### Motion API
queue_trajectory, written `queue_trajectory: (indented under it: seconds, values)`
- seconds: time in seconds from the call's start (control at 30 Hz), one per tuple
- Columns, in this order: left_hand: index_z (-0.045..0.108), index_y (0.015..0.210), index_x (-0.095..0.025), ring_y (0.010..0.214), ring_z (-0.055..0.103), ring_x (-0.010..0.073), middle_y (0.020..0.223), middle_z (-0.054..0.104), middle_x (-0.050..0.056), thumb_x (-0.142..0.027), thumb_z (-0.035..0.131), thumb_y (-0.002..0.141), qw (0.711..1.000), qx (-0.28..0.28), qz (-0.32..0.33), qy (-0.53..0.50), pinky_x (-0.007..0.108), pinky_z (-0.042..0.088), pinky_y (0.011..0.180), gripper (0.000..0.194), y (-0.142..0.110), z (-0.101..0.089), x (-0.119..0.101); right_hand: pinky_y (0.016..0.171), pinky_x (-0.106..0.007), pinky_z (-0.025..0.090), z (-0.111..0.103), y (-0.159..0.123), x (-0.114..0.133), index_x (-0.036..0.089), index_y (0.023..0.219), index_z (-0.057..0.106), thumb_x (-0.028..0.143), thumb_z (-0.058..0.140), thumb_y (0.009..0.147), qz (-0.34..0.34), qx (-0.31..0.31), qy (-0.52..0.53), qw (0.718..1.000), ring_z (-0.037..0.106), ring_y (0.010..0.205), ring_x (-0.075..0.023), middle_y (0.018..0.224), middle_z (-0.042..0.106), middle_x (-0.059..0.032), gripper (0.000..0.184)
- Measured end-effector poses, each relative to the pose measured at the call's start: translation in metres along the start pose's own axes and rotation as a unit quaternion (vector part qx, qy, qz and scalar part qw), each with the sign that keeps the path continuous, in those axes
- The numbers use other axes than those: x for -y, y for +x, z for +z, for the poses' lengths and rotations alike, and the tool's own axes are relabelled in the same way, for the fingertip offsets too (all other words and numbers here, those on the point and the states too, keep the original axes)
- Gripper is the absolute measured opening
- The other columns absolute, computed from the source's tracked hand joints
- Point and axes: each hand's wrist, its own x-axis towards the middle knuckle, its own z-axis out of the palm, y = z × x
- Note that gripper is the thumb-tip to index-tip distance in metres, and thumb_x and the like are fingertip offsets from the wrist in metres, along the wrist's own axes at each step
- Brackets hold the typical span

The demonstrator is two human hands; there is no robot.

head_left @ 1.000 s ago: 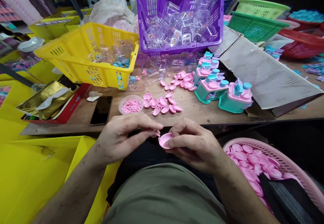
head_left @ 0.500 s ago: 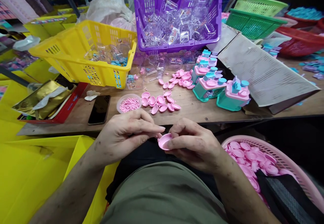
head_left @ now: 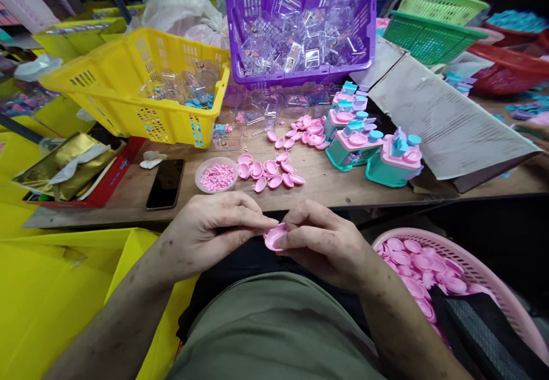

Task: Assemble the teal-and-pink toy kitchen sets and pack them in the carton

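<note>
- The right hand (head_left: 326, 240) grips one pink dish (head_left: 275, 242) between thumb and fingers, on the wearer's side of the tub (head_left: 217, 191) and to its right; its hollow faces up, probably to keep the edge in sight.
- The left hand (head_left: 206, 234) has its fingers drawn together at the dish's near-left rim, seemingly to work there or steady it; I can't tell whether they pinch anything small.
- Small pink pieces (head_left: 217, 177) fill that tub, too many to count, likely kept together so they don't scatter.
- Just right of the tub lie about ten loose dishes (head_left: 275, 181), within easy reach, I'd guess; beyond them is a farther cluster (head_left: 315, 134), too overlapped to count.
- One phone (head_left: 166, 184) lies left of the tub.
- Well right of it stand at least three teal-and-pink toy pieces (head_left: 388, 171).
- Behind the tub, one yellow crate (head_left: 128, 111) and one purple crate (head_left: 300, 75) contain clear plastic packs, presumably to corral them.
- Low, far right of the tub, one pink basket (head_left: 480, 260) holds many more dishes.
</note>
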Motion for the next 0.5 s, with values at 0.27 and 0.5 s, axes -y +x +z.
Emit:
queue_trajectory:
  seconds: [0.27, 0.5]
  values:
    - [0.089, 0.124, -0.025, 0.089, 0.079, 0.0126, 0.1, 0.082, 0.004, -0.001, 0.072, 0.101, 0.998, 0.008, 0.011, -0.059, 0.018, 0.062, 0.082, 0.037, -0.001, 0.002, 0.012, 0.091, -0.022, 0.066, 0.011, -0.008, -0.004, 0.021, 0.122, 0.075, 0.01, 0.077, 0.107, -0.008, -0.046, 0.009, 0.999, 0.074, 0.098, -0.0134, 0.11, 0.071, -0.0041, 0.019]
    - [0.075, 0.151, -0.032, 0.098, 0.081, 0.0182, 0.108, 0.084, 0.005, -0.023, 0.078, 0.106, 0.998, -0.019, -0.019, -0.062, 0.026, 0.066, 0.091, 0.046, -0.008, 0.009, 0.028, 0.085, -0.023, 0.065, 0.001, -0.004, -0.013, 0.024, 0.116, 0.078, 0.024, 0.08, 0.108, 0.03, -0.049, -0.003, 0.998, 0.074, 0.095, -0.0141, 0.106, 0.068, -0.0035, 0.008]
